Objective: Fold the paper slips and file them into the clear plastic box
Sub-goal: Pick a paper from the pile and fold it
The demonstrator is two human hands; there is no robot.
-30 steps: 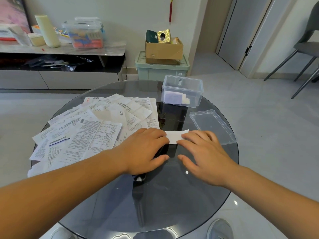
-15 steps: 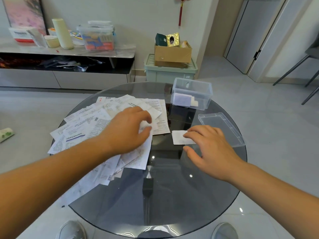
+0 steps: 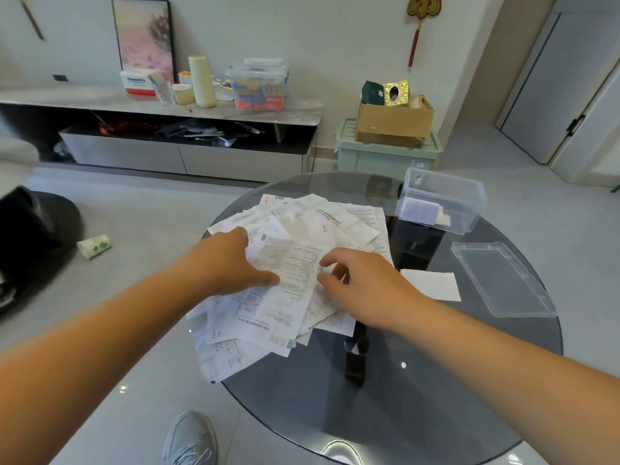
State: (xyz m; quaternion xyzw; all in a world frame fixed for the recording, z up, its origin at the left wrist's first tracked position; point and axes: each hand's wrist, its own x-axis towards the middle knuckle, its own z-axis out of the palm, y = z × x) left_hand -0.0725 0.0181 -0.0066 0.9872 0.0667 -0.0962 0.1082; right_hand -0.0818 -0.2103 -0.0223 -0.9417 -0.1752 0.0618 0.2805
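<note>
The pile of paper slips [image 3: 318, 226] lies spread on the round glass surface [image 3: 419, 380], and its near left part hangs a little over the edge. Both hands are now on this pile. The left hand [image 3: 231, 263] rests flat on its left side with the fingers straight and the thumb held out. The right hand [image 3: 365, 283] has left the folded slip [image 3: 432, 283], on which it was pressing half a second ago, and has come over the right part of the pile. Its fingers are bent and its thumb and forefinger stand a little apart at the edge of a top sheet, so we see no slip pinched yet. The folded slip now lies alone just right of the pile, touched by no hand. Farther right of the pile lies the lid [image 3: 503, 280], and behind and right of the pile stands the clear plastic box [image 3: 466, 213], open, with a few folded slips [image 3: 419, 209] already inside. We judge that one fold is finished but this slip is not yet filed. The hands seem to look for the next sheet, so the folded one must still go into the box later.
</note>
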